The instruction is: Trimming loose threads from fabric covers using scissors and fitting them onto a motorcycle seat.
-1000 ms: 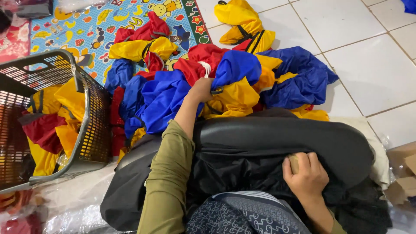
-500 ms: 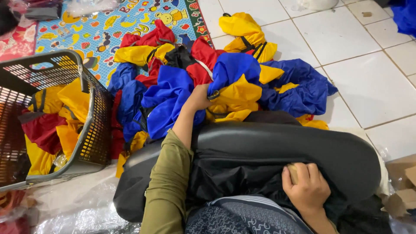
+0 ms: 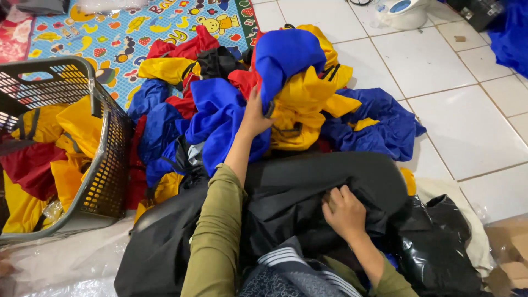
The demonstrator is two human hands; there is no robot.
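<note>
Blue garment [image 3: 289,55]: I see it lifted above the heap of coloured cloth [image 3: 220,110], hanging from my left hand, draped over yellow pieces just behind the black bundle.
Left hand [image 3: 254,118]: my arm in an olive sleeve [image 3: 217,231] reaches forward over the black bundle; the fingers are closed on a fold of the blue garment.
Right hand [image 3: 344,212]: it rests on the near side of the black bundle, fingers curled and pinching its dark fabric.
Black bundle [image 3: 308,187]: my landmark, a wide dark roll of cloth lying across my lap, touching the heap on its far side.
Heap of coloured cloth: red, yellow and blue pieces piled just beyond the black bundle.
Basket [image 3: 104,165]: a dark mesh basket left of the black bundle, holding yellow and dark red cloth.
Play mat [image 3: 115,33]: patterned, far beyond the black bundle, behind the heap.
White tiles [image 3: 467,121]: floor to the right of the black bundle.
</note>
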